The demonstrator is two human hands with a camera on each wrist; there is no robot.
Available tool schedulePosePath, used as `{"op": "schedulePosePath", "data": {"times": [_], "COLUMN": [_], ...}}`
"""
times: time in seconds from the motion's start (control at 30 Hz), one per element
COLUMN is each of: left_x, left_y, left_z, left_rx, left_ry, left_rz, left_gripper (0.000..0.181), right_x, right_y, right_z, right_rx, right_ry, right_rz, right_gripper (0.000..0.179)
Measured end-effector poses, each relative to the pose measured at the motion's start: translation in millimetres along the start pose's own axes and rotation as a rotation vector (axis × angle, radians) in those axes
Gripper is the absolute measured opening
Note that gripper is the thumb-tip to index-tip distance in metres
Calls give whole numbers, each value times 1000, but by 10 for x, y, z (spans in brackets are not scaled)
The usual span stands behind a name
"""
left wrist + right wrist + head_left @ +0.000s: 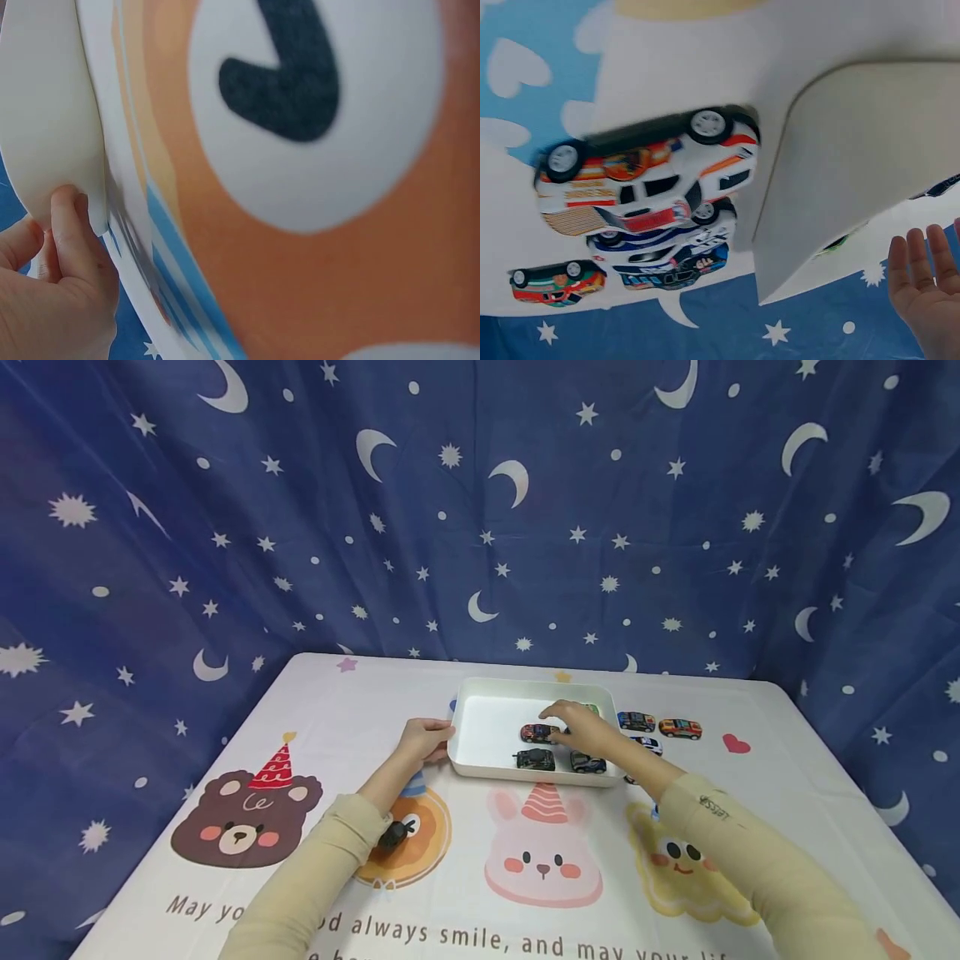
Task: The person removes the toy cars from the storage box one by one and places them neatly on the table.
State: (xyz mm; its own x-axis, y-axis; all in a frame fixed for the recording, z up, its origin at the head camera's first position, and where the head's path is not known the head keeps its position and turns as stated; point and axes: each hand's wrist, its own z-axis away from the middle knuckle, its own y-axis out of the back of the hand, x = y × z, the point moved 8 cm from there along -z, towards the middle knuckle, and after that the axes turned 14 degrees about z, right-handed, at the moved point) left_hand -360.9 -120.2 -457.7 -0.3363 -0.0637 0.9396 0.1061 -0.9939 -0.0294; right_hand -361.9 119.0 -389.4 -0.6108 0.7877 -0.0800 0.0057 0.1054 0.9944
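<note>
A white tray (487,768) stands on the table in the head view. My left hand (423,741) grips its left end, thumb and fingers at the rim, as the left wrist view shows. Over the tray's right half is my right hand (588,731), fingers extended and apart in the right wrist view. Its fingertips are close to a dark toy car with red markings (538,733). Nearer the tray's front lie a dark toy vehicle with a barrel (535,760) and a black toy car (588,762). A green toy car (592,708) is partly hidden behind the hand.
Right of the tray are a blue toy car (636,721), an orange-red toy car (680,728) and a white toy car (647,744). Another white toy car with orange markings (649,169) sits near the tray wall. The printed tablecloth (465,927) meets a blue curtain (420,568).
</note>
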Motion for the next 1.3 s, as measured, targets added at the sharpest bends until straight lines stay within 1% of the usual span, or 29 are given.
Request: {"op": "schedulePosePath", "data": {"times": [0.1, 0.2, 0.33, 0.43, 0.63, 0.83, 0.97, 1.13, 1.3], "left_x": [-1, -1, 5, 22, 32, 6, 1, -16, -22], "left_y": [9, 15, 10, 18, 20, -2, -5, 0, 2], "left_z": [3, 5, 2, 2, 1, -3, -2, -7, -8], "left_rx": [-2, -4, -5, -3, -9, -15, -15, -2, 7], "left_ry": [-3, -5, 1, 2, 11, 12, 3, 6, 18], "left_rz": [-15, -21, -16, -9, -1, 4, 6, 16, 6], "left_gripper": [30, 30, 31, 31, 30, 28, 29, 28, 28], "right_x": [-3, 7, 39, 62, 45, 40, 31, 20, 23], "right_y": [-54, -126, -180, -201, -248, -280, -256, -249, -259], "right_z": [-60, -109, -155, -196, -219, -224, -218, -216, -212], "right_rx": [-42, -76, -86, -91, -123, -116, -106, -96, -82], "right_ry": [-7, 2, 6, -6, -18, -19, -19, -8, -16], "right_rz": [10, 46, 72, 71, 83, 107, 90, 84, 82], "right_gripper": [38, 38, 37, 36, 33, 26, 23, 23, 23]}}
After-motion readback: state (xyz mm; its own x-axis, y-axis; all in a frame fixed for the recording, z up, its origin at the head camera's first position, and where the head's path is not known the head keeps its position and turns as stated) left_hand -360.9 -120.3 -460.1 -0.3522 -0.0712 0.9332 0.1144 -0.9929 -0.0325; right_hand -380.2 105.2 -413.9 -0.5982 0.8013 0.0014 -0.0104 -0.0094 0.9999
